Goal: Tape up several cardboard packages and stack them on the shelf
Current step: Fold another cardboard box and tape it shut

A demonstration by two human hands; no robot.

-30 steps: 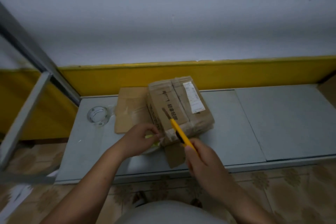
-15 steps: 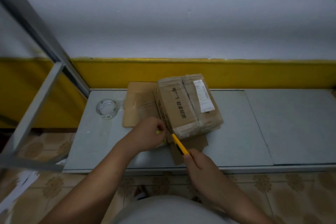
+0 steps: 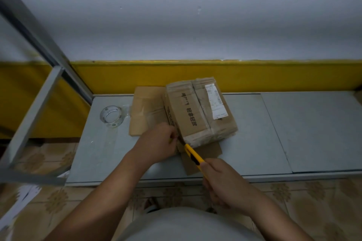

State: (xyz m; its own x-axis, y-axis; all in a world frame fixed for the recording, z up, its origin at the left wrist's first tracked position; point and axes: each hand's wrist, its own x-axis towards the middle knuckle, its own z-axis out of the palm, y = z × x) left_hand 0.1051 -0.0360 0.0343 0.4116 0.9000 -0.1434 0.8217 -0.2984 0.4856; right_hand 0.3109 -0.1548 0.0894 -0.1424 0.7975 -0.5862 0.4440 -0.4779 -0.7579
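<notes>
Grey shelf (image 3: 254,143) bears tape roll (image 3: 111,116), cardboard (image 3: 146,111), box (image 3: 195,111); knife (image 3: 193,154) meets box.

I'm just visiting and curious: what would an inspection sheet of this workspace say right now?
Surface: grey shelf board, set against the wall.
Job's things: taped cardboard box with a white label; clear tape roll far left; yellow utility knife.
Clutter: flat cardboard sheet left of the box; cardboard piece under its near edge.
Grips: right hand holds the knife, tip at the box's near corner; left hand has its fingers curled there, and what they hold is unclear.
Cables: nothing seen.
Surroundings: white wall with yellow band; metal frame at left; patterned floor tiles.
</notes>
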